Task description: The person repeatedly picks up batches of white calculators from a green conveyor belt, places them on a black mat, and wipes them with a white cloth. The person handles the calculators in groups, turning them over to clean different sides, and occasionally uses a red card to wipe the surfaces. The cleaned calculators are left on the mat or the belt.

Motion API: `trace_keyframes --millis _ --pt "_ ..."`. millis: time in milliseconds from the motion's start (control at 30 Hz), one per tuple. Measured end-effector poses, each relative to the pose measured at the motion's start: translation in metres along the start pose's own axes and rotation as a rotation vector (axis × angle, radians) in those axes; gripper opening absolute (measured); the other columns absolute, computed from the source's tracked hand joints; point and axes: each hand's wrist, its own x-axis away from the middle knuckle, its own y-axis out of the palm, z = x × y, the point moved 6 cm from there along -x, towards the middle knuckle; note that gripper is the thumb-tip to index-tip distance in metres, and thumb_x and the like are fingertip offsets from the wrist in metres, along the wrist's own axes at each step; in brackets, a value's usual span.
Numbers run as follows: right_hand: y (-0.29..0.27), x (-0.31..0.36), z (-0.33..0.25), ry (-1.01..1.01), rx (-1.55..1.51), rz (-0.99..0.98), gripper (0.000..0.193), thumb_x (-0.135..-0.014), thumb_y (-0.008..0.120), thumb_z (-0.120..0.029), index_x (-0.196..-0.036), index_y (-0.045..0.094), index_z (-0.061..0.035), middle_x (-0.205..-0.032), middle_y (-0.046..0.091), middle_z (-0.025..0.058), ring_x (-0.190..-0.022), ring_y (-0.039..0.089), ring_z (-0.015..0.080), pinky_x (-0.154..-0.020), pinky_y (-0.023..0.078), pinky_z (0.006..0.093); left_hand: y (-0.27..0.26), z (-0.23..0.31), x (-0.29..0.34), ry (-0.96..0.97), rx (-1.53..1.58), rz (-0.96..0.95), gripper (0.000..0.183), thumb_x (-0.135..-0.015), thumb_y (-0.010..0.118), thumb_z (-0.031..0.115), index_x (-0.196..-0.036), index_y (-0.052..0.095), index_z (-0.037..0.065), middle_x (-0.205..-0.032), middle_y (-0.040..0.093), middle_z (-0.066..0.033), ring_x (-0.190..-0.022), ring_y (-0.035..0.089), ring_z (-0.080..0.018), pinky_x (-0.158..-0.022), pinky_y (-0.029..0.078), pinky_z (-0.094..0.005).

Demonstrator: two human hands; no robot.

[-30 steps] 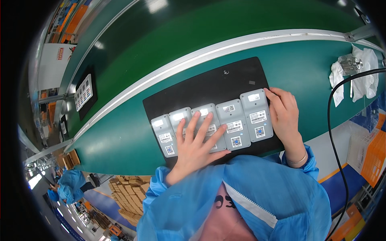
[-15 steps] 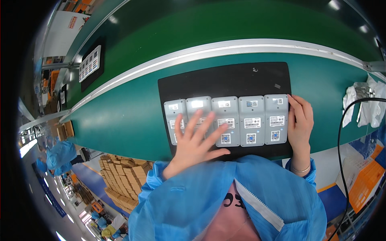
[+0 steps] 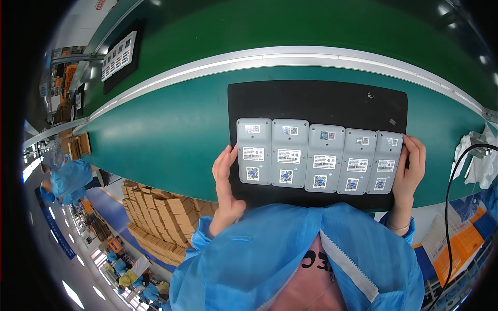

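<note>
Several grey handheld devices with rounded corners lie side by side in a row on a black mat (image 3: pixel 316 101). White labels and square printed codes show on their upturned faces. My left hand (image 3: pixel 225 184) is beside the leftmost grey device (image 3: pixel 253 151), fingers stretched out, the fingertips at its left side. On the other end, my right hand (image 3: pixel 412 168) rests along the right side of the rightmost grey device (image 3: pixel 385 163), fingers extended and slightly bent. Neither hand grips anything. The row steps slightly, its right-hand devices lying nearer to me.
A green workbench (image 3: pixel 166 135) runs under the mat, with a metal rail (image 3: pixel 290 54) behind it. Past the rail, another black mat holds white devices (image 3: pixel 119 56). Clear plastic bags (image 3: pixel 480 155) and a black cable (image 3: pixel 448 207) are at right. Stacked cardboard boxes (image 3: pixel 161 220) stand lower left; a co-worker (image 3: pixel 70 179) is beyond.
My left hand has moved from over the left devices to the row's left end. The devices and mat now appear farther right in view. My right hand stays at the right end.
</note>
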Motion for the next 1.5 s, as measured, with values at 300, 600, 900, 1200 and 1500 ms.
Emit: trace_keyframes --millis 300,600,900,1200,1500 --pt "-0.001 -0.002 -0.002 0.0 -0.002 -0.026 0.02 -0.096 0.056 0.006 -0.113 0.068 0.0034 -0.113 0.065 0.0165 -0.101 0.065 0.0288 -0.088 0.051 0.0337 -0.001 -0.003 -0.002 0.142 -0.031 0.053 0.088 -0.101 0.027 0.063 -0.156 0.025 -0.006 -0.147 0.05 -0.0308 -0.145 0.036 -0.0395 -0.117 0.021 -0.0503" --pt "0.002 0.003 0.001 -0.033 0.012 -0.015 0.017 -0.098 0.055 0.005 -0.112 0.066 0.0047 -0.112 0.065 0.0174 -0.103 0.065 0.03 -0.092 0.05 0.0358 -0.003 -0.008 0.005 0.109 0.047 0.077 0.085 -0.105 0.013 0.061 -0.154 0.026 -0.007 -0.146 0.053 -0.0288 -0.144 0.037 -0.0375 -0.117 0.02 -0.0489" --pt "0.001 0.001 0.004 -0.072 0.023 0.007 0.018 -0.099 0.056 0.002 -0.114 0.066 0.0047 -0.112 0.066 0.0169 -0.103 0.064 0.0293 -0.093 0.049 0.0359 -0.002 -0.009 0.004 0.029 0.186 0.054 0.098 -0.099 0.001 0.072 -0.158 0.017 -0.004 -0.152 0.047 -0.0244 -0.145 0.036 -0.0357 -0.121 0.017 -0.0483" --pt "0.001 0.001 0.004 -0.056 -0.028 0.019 0.02 -0.099 0.055 0.002 -0.114 0.068 0.0008 -0.113 0.066 0.0156 -0.102 0.064 0.0283 -0.091 0.05 0.0347 -0.002 -0.004 0.003 0.008 0.151 0.077 0.1 -0.097 0.005 0.076 -0.16 0.014 -0.001 -0.153 0.046 -0.0251 -0.145 0.039 -0.0369 -0.121 0.02 -0.0485" --pt "-0.027 0.011 0.0 -0.019 -0.112 0.277 0.035 -0.099 0.046 0.007 -0.132 0.058 0.0023 -0.125 0.064 0.0184 -0.11 0.063 0.029 -0.096 0.05 0.0378 -0.001 -0.009 0.005 0.005 0.18 0.146 0.112 -0.089 0.011 0.088 -0.161 0.015 0.002 -0.155 0.042 -0.0247 -0.146 0.037 -0.0345 -0.123 0.019 -0.0474"
